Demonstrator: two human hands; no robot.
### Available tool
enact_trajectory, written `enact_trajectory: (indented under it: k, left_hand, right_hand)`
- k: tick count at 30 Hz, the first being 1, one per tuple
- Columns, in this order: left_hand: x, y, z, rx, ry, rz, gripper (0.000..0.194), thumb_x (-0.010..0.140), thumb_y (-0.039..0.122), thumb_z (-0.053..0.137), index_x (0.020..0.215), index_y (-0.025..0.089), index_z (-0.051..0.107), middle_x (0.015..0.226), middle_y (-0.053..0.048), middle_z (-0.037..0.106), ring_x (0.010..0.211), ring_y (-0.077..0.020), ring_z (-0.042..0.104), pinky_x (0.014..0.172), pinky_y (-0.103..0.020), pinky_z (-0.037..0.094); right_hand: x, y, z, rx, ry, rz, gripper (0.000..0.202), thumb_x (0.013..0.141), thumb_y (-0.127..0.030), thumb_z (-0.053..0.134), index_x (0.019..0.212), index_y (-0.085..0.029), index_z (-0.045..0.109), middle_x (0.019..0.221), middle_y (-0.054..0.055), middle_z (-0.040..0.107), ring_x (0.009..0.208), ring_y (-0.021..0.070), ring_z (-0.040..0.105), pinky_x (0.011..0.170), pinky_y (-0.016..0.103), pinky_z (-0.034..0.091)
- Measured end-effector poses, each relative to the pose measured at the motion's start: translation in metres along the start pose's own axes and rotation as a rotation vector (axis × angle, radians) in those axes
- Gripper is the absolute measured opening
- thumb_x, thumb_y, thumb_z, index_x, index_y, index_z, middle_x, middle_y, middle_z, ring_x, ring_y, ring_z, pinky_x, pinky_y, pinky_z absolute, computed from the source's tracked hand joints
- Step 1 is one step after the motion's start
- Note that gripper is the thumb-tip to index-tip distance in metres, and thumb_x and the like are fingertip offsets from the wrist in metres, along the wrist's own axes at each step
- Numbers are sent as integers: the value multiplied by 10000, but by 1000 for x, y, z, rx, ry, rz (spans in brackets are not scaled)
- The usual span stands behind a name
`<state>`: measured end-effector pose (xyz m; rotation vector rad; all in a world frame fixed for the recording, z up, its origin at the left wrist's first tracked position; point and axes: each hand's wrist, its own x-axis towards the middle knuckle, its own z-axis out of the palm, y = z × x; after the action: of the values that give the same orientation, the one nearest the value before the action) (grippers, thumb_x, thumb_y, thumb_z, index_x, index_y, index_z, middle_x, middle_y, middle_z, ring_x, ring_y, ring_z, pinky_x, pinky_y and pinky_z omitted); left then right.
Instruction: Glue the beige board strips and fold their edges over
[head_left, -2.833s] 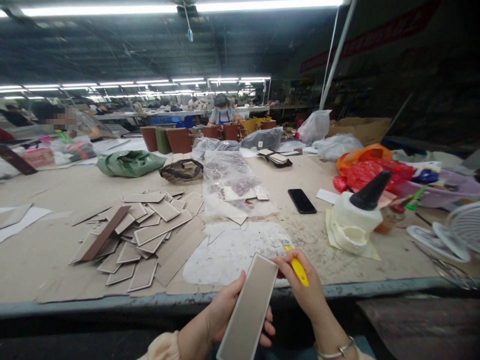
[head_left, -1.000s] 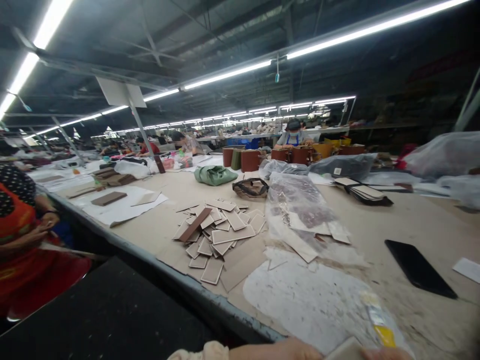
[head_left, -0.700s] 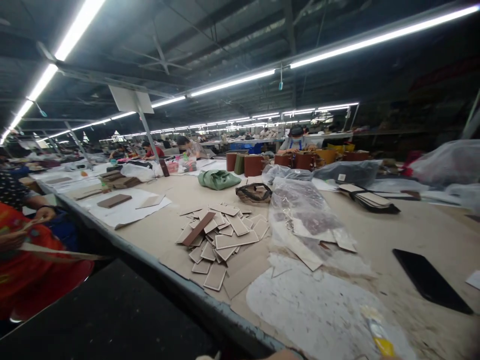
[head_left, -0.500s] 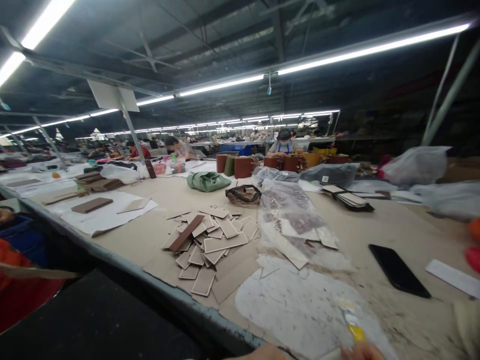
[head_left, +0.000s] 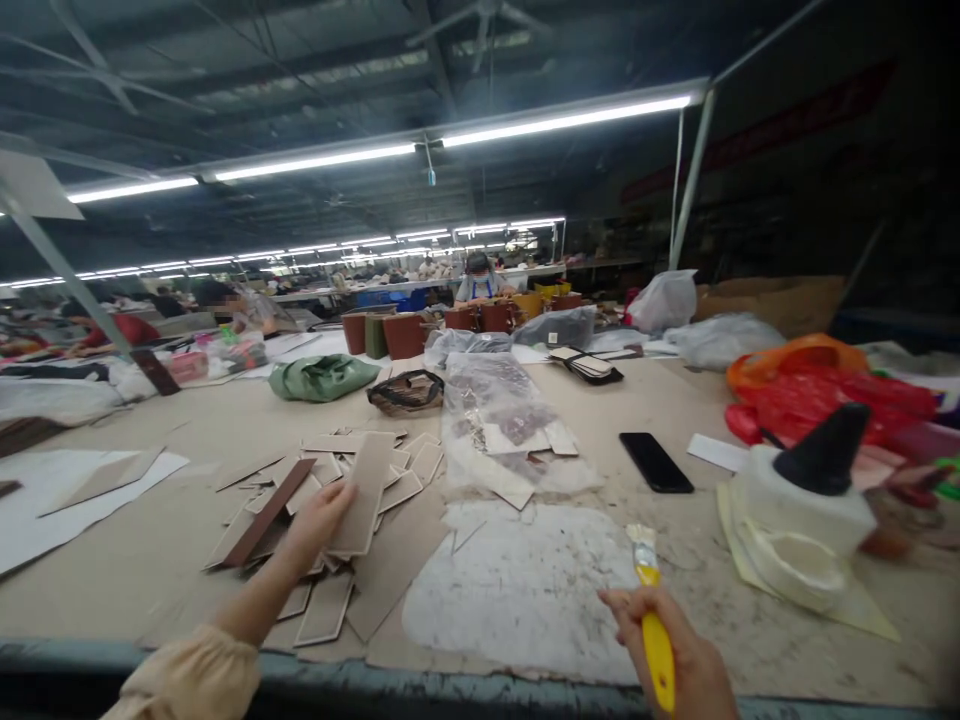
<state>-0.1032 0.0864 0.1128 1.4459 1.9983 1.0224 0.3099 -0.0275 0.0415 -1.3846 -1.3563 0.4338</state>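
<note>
Snags on one side, smears on the other

From where I stand, the left hand (head_left: pixel 324 518) has a pale panel (head_left: pixel 364 497) pinched by its left edge, over the loose pile of panels (head_left: pixel 324 607). I can't tell whether it's fully clear of the ones beneath. If a lower edge catches, a sideways pull could drag its neighbours along, and those nearest the front edge of the table (head_left: pixel 420 682) might go over. The brown strip (head_left: pixel 268 517) lies slantwise on the pile, right beside the wrist, so a low sweep of that forearm could knock it off. And with only one edge held, the panel could twist or slip from the fingers.

Over on the other side, the right hand (head_left: pixel 691 662) has its fingers wrapped round the yellow brush (head_left: pixel 658 648), bristles pointing up and away. I can't see whether they're wet; if they are, a careless swing could mark the phone (head_left: pixel 655 462) just beyond. The white bottle (head_left: pixel 806 505) with its black cone is near too, and an outward knock of that hand might tip it
</note>
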Motion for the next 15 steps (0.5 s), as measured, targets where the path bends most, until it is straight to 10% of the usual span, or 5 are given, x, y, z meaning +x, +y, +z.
enact_trajectory:
  k: [3, 5, 10, 15]
  left_hand:
    - [36, 0, -10, 184, 201, 102, 616, 704, 558, 555, 1120, 104, 573, 1091, -154, 627, 1067, -341, 562, 823, -416, 493]
    - [37, 4, 9, 339, 124, 276, 545, 770, 502, 486, 1122, 96, 579, 1096, -161, 629, 1040, -320, 585, 846, -426, 491]
    - [-8, 29, 116, 436, -302, 558, 298, 848, 398, 502, 966, 193, 683, 1002, -54, 703, 950, -197, 643, 876, -293, 490]
    - [-34, 71, 209, 583, -437, 650, 358, 844, 425, 567, 1080, 169, 647, 1103, -107, 666, 1055, -249, 605, 920, -338, 464]
  right_hand:
    - [1, 4, 1, -23, -71, -38, 267, 880, -467, 538, 757, -246, 451, 715, 5, 684, 690, 155, 702, 572, 174, 518]
    - [2, 8, 1, -40, -108, -88, 240, 887, -420, 545, 752, -246, 451, 721, 1, 679, 723, 156, 705, 587, 175, 522]
    - [5, 15, 0, -109, -79, -204, 182, 900, -334, 543, 770, -246, 450, 828, 10, 707, 742, 142, 705, 627, 180, 531]
    - [8, 12, -2, -187, -99, -280, 151, 904, -320, 541, 796, -248, 464, 849, 11, 716, 722, 136, 706, 619, 183, 536]
